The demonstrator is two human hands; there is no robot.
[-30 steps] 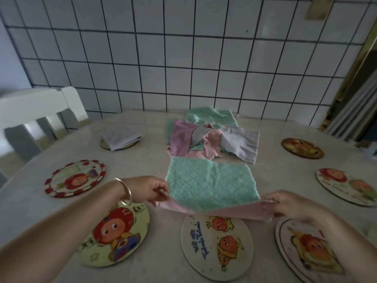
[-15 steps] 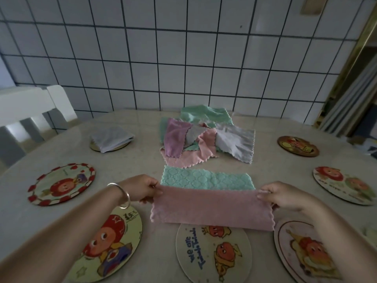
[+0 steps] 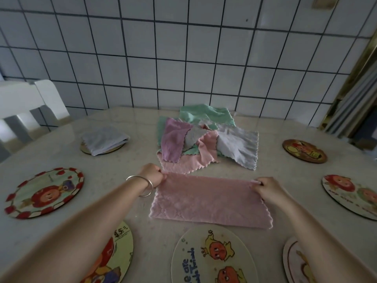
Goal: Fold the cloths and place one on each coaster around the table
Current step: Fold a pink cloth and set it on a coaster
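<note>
Both hands pinch the far corners of a pink cloth [image 3: 208, 199] lying flat on the table [image 3: 126, 160], folded to a wide strip. Left hand [image 3: 152, 175]: fingers curled tight, thumb & fingertips clamped on the cloth's far-left corner; silver bangle [image 3: 142, 185] on the wrist. Right hand [image 3: 267, 187]: fingers curled, gripping the far-right corner, knuckles up. Fingertips themselves mostly hidden by knuckles & cloth edge. The strip's near edge, scalloped, lies just beyond a cream coaster [image 3: 212, 256] w/ cartoon figures at bottom centre.

Just beyond the cloth, nearly touching its far edge, sits a loose pile [image 3: 204, 137] of cloths: green at back, purple at left, pink in the middle, grey at right, overlapping.

Far left: grey folded cloth [image 3: 104, 139] rests on a dark-rimmed coaster [image 3: 86, 149], mostly covering it.

Other coasters around the table, all bare: red-rimmed coaster [image 3: 43, 193] at left; yellow coaster [image 3: 114, 254] under the left forearm, partly hidden by it; brown coaster [image 3: 304, 151] far right; pale coaster [image 3: 350, 194] at right edge, cut off by frame; another coaster [image 3: 295, 262] at bottom right, partly behind the right forearm.

White chair [image 3: 24, 105] at far left beside the table. White tiled wall [image 3: 183, 58] w/ dark grout behind. Gold-framed door edge [image 3: 350, 78] at right.
</note>
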